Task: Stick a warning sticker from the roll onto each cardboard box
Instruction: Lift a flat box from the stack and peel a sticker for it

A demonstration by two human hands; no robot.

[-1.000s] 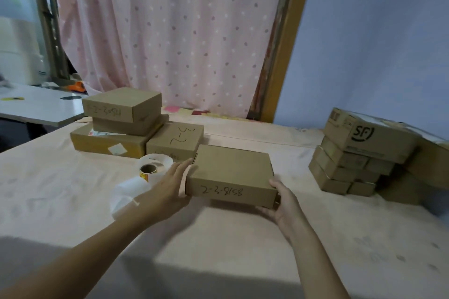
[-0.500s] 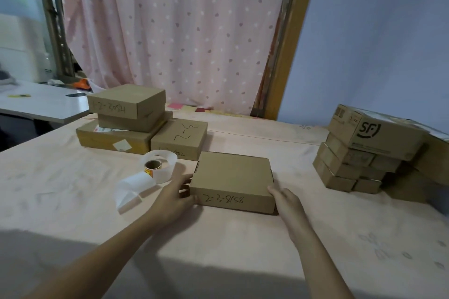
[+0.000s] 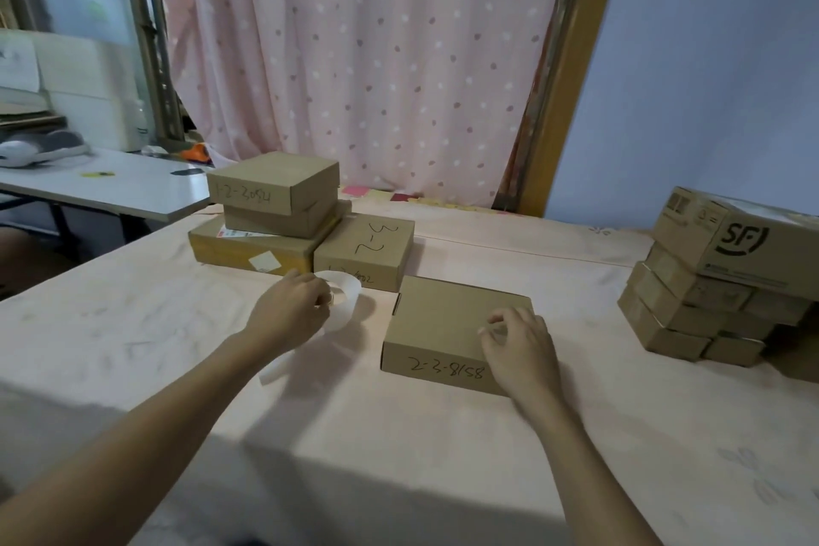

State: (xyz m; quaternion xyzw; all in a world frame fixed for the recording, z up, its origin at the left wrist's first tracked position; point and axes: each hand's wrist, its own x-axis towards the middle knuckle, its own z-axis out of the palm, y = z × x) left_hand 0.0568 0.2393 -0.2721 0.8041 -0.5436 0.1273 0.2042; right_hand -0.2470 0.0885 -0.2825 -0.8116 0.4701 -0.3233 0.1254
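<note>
Cardboard, plain brown and flat, makes up the box (image 3: 456, 324) at the centre of the frame, with "2-3-8158" handwritten on its near side. The right hand (image 3: 518, 346) rests on the box's near right corner, fingers curled loosely down onto the lid and gripping nothing that can be seen. Just left of the box, the white sticker roll (image 3: 345, 301) sits on the bench (image 3: 399, 457), a loose strip of backing paper trailing from it toward the lower left. The left hand (image 3: 290, 308) is closed on the roll, fingertips pinching at its rim.

Behind the roll, in the middle left of the frame, stands a box marked "3-2" (image 3: 363, 248), touching a wide flat box (image 3: 248, 246) that carries two smaller boxes stacked on top; the uppermost (image 3: 272, 182) reads "1-2-3054". At the right edge a leaning pile of cartons (image 3: 691, 306) is topped by an SF-printed carton (image 3: 735, 239). A pale peach cloth covers the bench. A pink dotted curtain (image 3: 376, 58) hangs behind, and a white side table (image 3: 111, 186) sits at the upper left.
</note>
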